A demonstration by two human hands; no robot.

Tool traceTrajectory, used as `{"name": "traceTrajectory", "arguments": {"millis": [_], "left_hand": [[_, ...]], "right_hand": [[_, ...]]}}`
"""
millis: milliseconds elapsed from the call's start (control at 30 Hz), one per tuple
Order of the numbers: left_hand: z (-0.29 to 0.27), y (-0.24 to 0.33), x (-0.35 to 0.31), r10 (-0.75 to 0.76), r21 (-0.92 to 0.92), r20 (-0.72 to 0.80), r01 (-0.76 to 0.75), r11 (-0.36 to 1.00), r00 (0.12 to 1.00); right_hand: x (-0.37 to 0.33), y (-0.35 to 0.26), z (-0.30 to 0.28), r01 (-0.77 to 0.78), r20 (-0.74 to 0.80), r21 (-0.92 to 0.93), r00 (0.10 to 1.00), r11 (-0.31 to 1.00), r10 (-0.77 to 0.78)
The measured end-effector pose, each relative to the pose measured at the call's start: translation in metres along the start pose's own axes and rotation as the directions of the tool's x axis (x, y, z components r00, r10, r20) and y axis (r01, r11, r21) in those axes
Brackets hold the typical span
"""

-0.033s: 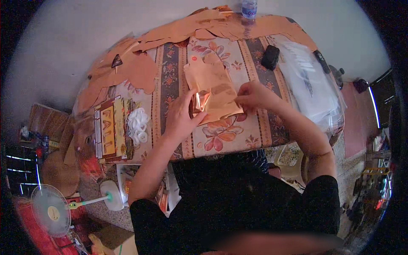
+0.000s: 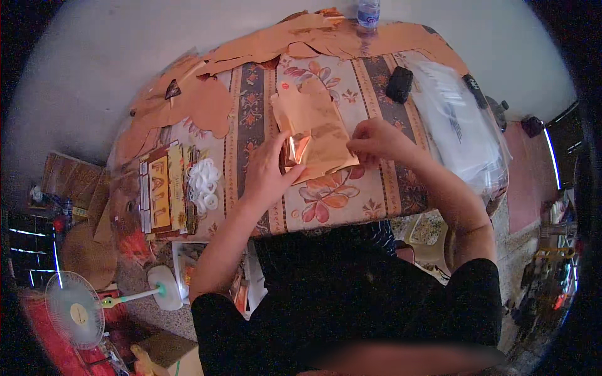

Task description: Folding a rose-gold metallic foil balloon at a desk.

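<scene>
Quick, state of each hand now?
Left hand: open, spread at the left side of the foil.
Right hand: curled at its right edge; whether it's pinching can't be told.

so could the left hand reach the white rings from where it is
Probably yes: only patterned tablecloth shows between the left hand and the white rings to its left, though it would likely have to leave the copper-coloured foil sheet.

Foil (image 2: 323, 128) on table (image 2: 379, 194); rings (image 2: 204, 183) left, cards (image 2: 162, 194) left of rings. Bags (image 2: 461, 125) right, block (image 2: 399, 85) just left of bags. Bottle (image 2: 368, 15) behind.
</scene>
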State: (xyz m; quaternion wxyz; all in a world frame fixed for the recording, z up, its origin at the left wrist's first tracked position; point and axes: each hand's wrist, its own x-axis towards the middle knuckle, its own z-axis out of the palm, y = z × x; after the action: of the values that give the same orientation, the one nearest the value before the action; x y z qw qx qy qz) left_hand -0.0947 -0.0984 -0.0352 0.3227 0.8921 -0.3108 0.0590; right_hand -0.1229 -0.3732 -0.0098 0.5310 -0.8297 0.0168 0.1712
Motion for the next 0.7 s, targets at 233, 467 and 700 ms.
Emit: {"name": "traceTrajectory", "arguments": {"millis": [233, 467, 700], "left_hand": [[0.001, -0.003, 0.001, -0.004, -0.003, 0.021, 0.004, 1.000, 1.000], [-0.001, 0.002, 0.005, 0.036, 0.042, 0.000, -0.036, 0.998, 0.999], [-0.003, 0.003, 0.003, 0.000, 0.027, 0.024, -0.001, 1.000, 1.000]], "right_hand": [[-0.010, -0.005, 0.002, 0.457, -0.043, -0.652, 0.774, 0.605, -0.631], [0.004, 0.018, 0.009, 0.472, -0.083, -0.607, 0.762, 0.639, -0.642], [0.009, 0.015, 0.001, 0.459, 0.017, -0.705, 0.773, 0.541, -0.634]]}}
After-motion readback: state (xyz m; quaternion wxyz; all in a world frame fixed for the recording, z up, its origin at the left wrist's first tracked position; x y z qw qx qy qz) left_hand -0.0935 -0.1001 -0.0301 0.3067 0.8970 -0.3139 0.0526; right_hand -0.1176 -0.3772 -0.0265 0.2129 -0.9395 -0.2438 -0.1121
